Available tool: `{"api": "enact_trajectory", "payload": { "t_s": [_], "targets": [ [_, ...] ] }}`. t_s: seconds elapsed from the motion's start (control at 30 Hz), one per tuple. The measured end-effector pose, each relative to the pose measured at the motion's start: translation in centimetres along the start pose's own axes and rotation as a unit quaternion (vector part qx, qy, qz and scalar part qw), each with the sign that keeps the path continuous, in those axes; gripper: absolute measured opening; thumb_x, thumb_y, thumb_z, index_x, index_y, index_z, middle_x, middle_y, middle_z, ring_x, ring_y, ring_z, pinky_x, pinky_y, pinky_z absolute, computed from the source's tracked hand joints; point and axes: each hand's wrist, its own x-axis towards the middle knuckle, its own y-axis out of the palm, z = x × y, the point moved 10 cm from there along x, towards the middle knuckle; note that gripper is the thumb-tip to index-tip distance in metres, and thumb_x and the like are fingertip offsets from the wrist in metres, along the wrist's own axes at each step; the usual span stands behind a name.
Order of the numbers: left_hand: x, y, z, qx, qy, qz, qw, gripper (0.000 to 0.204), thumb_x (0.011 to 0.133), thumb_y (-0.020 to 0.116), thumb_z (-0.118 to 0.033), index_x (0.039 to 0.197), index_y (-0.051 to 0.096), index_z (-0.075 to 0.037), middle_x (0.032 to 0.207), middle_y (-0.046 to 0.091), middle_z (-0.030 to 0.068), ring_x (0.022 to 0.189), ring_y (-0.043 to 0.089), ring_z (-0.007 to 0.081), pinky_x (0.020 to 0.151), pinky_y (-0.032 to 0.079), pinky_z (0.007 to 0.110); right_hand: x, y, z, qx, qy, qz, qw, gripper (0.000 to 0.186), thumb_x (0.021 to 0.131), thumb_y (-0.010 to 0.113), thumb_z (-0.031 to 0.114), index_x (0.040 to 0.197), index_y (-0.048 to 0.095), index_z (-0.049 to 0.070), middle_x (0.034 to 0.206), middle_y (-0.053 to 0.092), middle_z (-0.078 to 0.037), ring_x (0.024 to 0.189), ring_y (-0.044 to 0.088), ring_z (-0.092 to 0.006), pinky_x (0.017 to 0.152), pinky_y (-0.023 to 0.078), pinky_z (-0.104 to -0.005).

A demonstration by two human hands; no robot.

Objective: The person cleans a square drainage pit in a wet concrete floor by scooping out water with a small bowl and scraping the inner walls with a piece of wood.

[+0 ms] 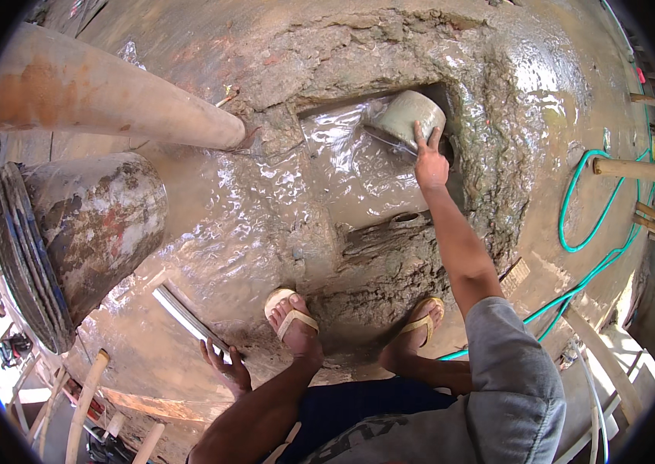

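A rectangular pit [319,127] in the muddy ground holds brown water. In its far right corner a small grey-green bucket [411,110] lies tipped, its mouth turned down and left into the water. My right hand [431,164] grips it, two fingers stretched along its side; the thumb and other fingers are hidden. Low on the left, my left hand [228,370] is open with its fingers spread. It is beside the lower end of a long white strip [186,315] on the wet ground; whether they touch I cannot tell.
A large mud-caked bucket [103,224] stands at left, below a thick rusty post [126,100]. A short pipe end [405,220] shows at the pit's near edge. Right of me lies a green hose [567,246] by wooden poles [633,169]. My sandaled feet [296,325] straddle a muddy trench.
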Motion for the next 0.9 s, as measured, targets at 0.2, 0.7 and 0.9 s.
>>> {"api": "enact_trajectory", "payload": {
  "t_s": [0.2, 0.7, 0.9],
  "targets": [
    [-1.5, -2.3, 3.5, -0.015, 0.0, -0.035, 0.999, 0.058, 0.095, 0.062, -0.012, 0.147, 0.036, -0.008, 0.155, 0.023, 0.0207, 0.13, 0.044, 0.0369, 0.099, 0.046, 0.047, -1.7, 1.4, 3.3, 0.02, -0.039, 0.103, 0.994, 0.087, 0.088, 0.049, 0.002, 0.154, 0.013, 0.045, 0.154, 0.029, -0.027, 0.084, 0.07, -0.0404, 0.071, 0.06, -0.0469],
    [1.2, 0.8, 0.0, -0.04, 0.018, -0.002, 0.999, 0.059, 0.091, 0.062, -0.004, 0.145, 0.039, -0.009, 0.153, 0.028, 0.0197, 0.136, 0.038, 0.0376, 0.1, 0.044, 0.049, -2.4, -3.4, -3.7, 0.415, 0.153, 0.354, 0.824, 0.052, 0.08, 0.061, -0.003, 0.126, 0.039, -0.01, 0.104, 0.061, -0.027, 0.082, 0.069, -0.0314, 0.052, 0.063, -0.0399],
    [0.2, 1.0, 2.2, -0.084, 0.02, -0.014, 0.996, 0.058, 0.091, 0.061, -0.003, 0.145, 0.04, -0.011, 0.154, 0.027, 0.0182, 0.135, 0.039, 0.0359, 0.1, 0.043, 0.05, 2.9, -24.2, -7.1, 0.509, 0.169, 0.166, 0.828, 0.038, 0.078, 0.058, -0.005, 0.11, 0.049, -0.022, 0.091, 0.065, -0.03, 0.064, 0.069, -0.0328, 0.041, 0.059, -0.0339]
  ]
}}
